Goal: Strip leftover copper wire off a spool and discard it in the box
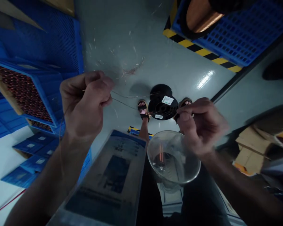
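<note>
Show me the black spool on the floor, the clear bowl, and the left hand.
black spool (pixel 162 103), head view, top flange
clear bowl (pixel 179 180), head view, near rim
left hand (pixel 85 100), head view, back of hand

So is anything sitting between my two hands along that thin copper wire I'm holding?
Nothing visible does. The thin copper wire runs free in the air from the left hand toward the right hand. The black plastic spool lies on the floor beyond it, and the clear glass bowl sits lower.
</note>
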`<state>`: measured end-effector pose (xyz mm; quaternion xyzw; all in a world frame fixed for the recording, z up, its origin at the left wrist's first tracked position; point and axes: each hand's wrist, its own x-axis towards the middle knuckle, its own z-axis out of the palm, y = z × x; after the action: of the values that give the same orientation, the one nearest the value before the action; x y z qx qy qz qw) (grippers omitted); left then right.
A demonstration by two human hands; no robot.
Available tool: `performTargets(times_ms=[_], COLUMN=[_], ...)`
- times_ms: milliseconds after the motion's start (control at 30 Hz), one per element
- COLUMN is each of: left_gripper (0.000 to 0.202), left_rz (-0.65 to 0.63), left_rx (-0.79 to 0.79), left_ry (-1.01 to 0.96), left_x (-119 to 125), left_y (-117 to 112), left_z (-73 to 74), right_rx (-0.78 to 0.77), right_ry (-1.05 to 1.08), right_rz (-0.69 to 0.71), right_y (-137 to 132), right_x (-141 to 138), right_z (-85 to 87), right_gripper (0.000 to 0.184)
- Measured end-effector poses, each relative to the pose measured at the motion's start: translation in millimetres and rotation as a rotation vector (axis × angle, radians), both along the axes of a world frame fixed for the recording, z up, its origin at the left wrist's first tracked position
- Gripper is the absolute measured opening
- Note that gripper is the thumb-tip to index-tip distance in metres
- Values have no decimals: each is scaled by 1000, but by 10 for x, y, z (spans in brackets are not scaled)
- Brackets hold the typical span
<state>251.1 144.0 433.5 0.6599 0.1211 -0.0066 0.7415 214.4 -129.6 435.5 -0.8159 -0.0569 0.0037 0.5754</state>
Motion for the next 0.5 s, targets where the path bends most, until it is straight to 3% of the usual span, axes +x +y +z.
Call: performTargets(times_ms=[67, 167, 233, 333, 500], left_gripper=[33, 43, 44, 48, 50], left_rz=[-2, -34, -32, -32, -99], left_rx=[0, 20, 14, 50, 205], left_ry=[28, 34, 22, 64, -61], left_x=[47, 77, 87, 101, 81], left_y=[-15, -75, -112, -88, 75], left_z=[63, 170, 225, 224, 31], right_rx=[-92, -108, -7, 122, 228], right_ry=[-129, -7, 92, 236, 433], right_rz=[91, 317, 367, 282, 218], right_y=[53, 193, 299, 393, 331], right_x=[180, 336, 357, 317, 260], right_z=[94, 190, 222, 247, 298], right_gripper=[23, 59, 50, 20, 34])
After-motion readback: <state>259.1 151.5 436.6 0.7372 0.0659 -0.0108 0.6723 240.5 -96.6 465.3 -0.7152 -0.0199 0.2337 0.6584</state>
